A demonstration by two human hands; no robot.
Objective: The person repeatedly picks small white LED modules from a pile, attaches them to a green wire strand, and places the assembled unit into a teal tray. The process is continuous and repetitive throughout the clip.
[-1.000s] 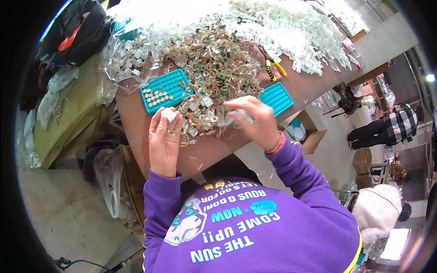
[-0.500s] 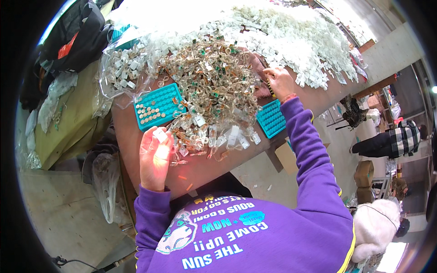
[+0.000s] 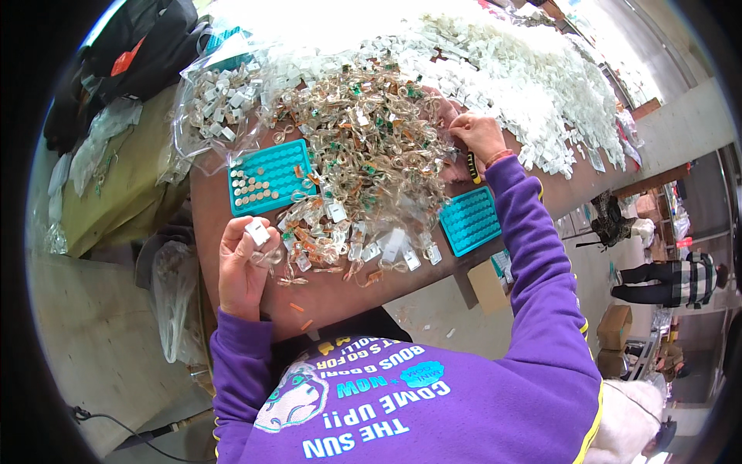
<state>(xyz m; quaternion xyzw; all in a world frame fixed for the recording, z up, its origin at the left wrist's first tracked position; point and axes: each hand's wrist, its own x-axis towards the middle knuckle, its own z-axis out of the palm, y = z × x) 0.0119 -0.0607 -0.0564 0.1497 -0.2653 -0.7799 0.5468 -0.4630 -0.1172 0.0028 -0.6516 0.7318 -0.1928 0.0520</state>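
My left hand (image 3: 244, 267) is closed, pinching a small white plastic case (image 3: 256, 231) between thumb and fingers. A clear loop (image 3: 269, 255) hangs beside it. My right hand (image 3: 481, 138) reaches to the right edge of the heap, its fingertips pressed together near a pink cloth (image 3: 440, 112); what they hold, if anything, is too small to tell. Just below that hand lies a black-and-yellow tool handle (image 3: 473, 167). Between my hands spreads a heap of clear looped cords with orange and green bits (image 3: 363, 147).
A teal tray (image 3: 291, 162) with several round button-like cells stands left; another teal tray (image 3: 471, 220) is at the right edge. White plastic pieces (image 3: 533, 93) cover the back. A clear bag (image 3: 220, 108) holds white cases. A person (image 3: 672, 280) stands far right.
The red glow on my left hand is gone, and that hand has shifted slightly left and tilted the white case. The tool handle now lies apart from my right fingers, below the hand.
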